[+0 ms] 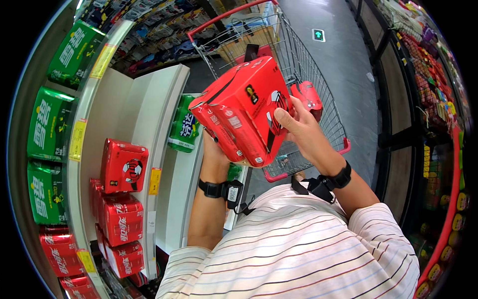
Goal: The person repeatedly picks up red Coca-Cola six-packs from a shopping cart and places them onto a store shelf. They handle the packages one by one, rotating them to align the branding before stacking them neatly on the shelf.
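A red multipack of drink cans is held up in front of me, over the near part of a wire shopping cart. Its printed side shows a football design, and can sides show at the lower left end. My left hand supports it from underneath, with most of the fingers hidden behind the pack. On the right side, my right hand presses its thumb and fingers against the carton. Just beyond that hand, another red pack is seen at the cart.
Shelves on the left carry green drink packs, red cola packs and a green soda pack. A cardboard box sits in the cart. Packaged-goods racks line the right side; a lit arrow sign marks the floor.
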`<move>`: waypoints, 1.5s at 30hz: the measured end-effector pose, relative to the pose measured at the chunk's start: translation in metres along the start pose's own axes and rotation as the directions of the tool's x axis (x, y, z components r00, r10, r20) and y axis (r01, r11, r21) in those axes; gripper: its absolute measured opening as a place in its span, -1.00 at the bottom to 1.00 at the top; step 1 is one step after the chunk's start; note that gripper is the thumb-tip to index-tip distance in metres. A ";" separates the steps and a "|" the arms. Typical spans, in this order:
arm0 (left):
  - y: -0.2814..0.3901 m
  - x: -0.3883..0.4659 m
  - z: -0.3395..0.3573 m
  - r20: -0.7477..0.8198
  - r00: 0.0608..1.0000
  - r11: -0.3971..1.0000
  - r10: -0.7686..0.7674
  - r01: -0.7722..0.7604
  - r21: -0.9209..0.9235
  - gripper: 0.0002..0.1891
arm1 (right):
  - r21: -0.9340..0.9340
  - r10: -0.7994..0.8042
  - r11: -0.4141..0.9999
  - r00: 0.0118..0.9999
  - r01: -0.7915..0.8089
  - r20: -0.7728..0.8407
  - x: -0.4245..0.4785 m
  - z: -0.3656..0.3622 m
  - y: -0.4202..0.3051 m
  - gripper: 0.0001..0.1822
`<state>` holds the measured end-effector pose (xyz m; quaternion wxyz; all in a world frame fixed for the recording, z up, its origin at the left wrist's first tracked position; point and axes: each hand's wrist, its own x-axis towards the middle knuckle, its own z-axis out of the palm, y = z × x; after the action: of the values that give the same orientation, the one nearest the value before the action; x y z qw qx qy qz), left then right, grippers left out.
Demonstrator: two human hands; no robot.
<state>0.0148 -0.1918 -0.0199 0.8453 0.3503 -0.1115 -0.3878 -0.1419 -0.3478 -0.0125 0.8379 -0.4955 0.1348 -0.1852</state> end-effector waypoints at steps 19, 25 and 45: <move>-0.020 -0.023 -0.031 0.195 0.963 0.927 -0.183 0.236 -0.291 -0.26 | 0.135 0.211 0.959 0.949 -0.247 0.235 0.025 -0.011 0.021 -0.29; -0.004 -0.012 -0.014 -0.025 0.994 0.970 -0.105 0.107 0.220 -0.29 | 0.245 0.124 0.954 0.970 -0.175 0.211 0.020 -0.003 0.023 -0.31; -0.008 0.012 -0.033 -0.198 0.976 0.996 -0.088 0.091 0.006 -0.26 | 0.140 0.164 0.972 0.973 -0.187 0.161 0.048 -0.017 0.044 -0.44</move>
<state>0.0334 -0.1872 -0.0506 0.8311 0.3980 -0.0142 -0.3882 -0.0979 -0.3630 -0.0613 0.8944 -0.4279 0.1007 -0.0826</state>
